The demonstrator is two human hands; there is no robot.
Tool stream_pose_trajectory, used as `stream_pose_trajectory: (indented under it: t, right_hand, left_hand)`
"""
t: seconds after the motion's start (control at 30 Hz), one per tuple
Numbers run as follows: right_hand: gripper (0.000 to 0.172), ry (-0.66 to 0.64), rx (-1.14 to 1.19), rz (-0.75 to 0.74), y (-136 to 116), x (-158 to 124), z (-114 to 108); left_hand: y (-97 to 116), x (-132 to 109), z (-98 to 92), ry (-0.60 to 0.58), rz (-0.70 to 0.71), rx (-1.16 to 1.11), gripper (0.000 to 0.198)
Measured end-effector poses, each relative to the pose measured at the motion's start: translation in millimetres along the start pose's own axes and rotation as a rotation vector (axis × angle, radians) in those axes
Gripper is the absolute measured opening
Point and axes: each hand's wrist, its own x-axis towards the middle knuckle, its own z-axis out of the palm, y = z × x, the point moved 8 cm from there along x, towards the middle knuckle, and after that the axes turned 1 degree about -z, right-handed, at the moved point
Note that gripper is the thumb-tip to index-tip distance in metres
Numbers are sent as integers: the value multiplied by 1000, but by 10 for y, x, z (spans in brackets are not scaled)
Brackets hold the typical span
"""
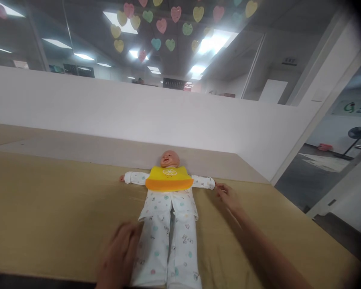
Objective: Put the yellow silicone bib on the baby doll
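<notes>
Baby doll [171, 202] lies face up, arms spread, between the fingers of the two hands, head farthest off. At the left, the worktop [42, 204] spreads out beside the left hand [119, 255], whose fingers [133, 241] bend loosely downward next to one leg of the white printed trousers [185, 245]. This hand is blurred; I cannot tell how far its fingers open, or whether they touch or hold the cloth.

Beyond the left fingers, one white sleeve [136, 178] reaches out, with a small doll hand [122, 178] at its cuff. To the right of those fingers come the trousers and, farther off, the printed jacket [183, 200]. Above the jacket, ahead of and between both sets of fingers, sits a yellow bib [180, 174] with a citrus slice design and an orange lower band [168, 185]; past it is the doll's head [170, 158].

The other sleeve [203, 182] runs right toward the right hand [228, 198]. Its fingers [221, 192] are partly bent and close together, tips at the cuff's end by the doll's other hand; whether they grip it I cannot tell. Far to the right of these fingers, a black fan [359, 133] stands past a doorway.
</notes>
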Motion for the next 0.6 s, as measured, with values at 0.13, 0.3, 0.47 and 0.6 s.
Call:
stream_pose_trajectory:
  t: [0.13, 0.3, 0.47, 0.6]
  right_hand:
    - [30, 62, -311, -75, 161, 351, 56]
    - [26, 96, -272, -96, 329, 447, 156]
    - [19, 83, 65, -43, 461, 518, 206]
    - [18, 116, 153, -23, 539, 570, 194]
  left_hand:
    - [-580, 666, 403, -164, -206, 121, 17]
    - [-1429, 1002, 815, -334, -644, 187, 37]
    - [-1883, 1113, 986, -395, -754, 186, 46]
    - [-2049, 1174, 1078, -377, -699, 155, 39]
